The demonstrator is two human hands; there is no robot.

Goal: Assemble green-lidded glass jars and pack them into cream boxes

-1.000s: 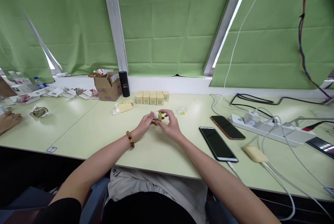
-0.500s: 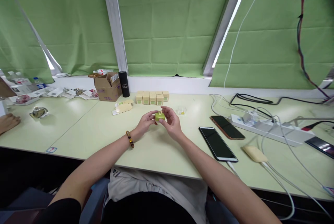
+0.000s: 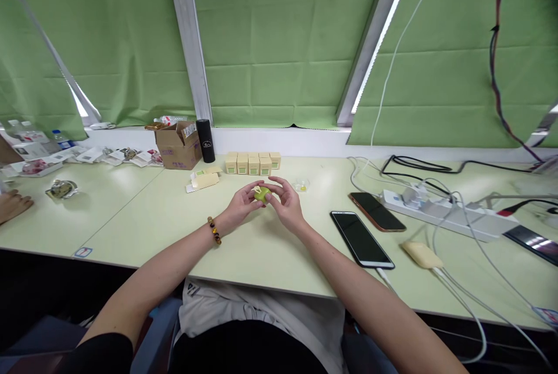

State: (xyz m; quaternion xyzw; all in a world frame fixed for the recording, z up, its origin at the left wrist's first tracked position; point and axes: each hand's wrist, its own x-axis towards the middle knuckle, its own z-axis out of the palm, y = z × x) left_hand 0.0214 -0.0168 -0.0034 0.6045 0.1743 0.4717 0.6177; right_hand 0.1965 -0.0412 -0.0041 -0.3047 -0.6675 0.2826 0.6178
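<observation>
Between my two hands, above the table point(image 3: 261, 246), is a small rounded green case point(image 3: 262, 194) with a cream loop on it. My left hand point(image 3: 239, 208) grips its left side, thumb at the front. On the other side my right hand point(image 3: 285, 204) holds it with thumb and fingers. The loop now points up and to the left. Just beyond the hands stand several small cream boxes point(image 3: 248, 164) in a group. An opened cream carton point(image 3: 204, 179) lies to their left. A small clear plastic piece point(image 3: 301, 186) with something yellow rests to the right.
Two phones point(image 3: 361, 239) point(image 3: 377, 211), a yellowish charger-like block point(image 3: 421, 254) and a white power strip point(image 3: 444, 214) with cables lie right. A cardboard box point(image 3: 178, 146) and black bottle point(image 3: 204, 140) stand at the back. At far left, another person's hand point(image 3: 15, 205) rests near a wrapped item point(image 3: 62, 189).
The green case has been turned in my hands, so its cream loop tips to the left instead of standing upright. Both hands still hold it.
</observation>
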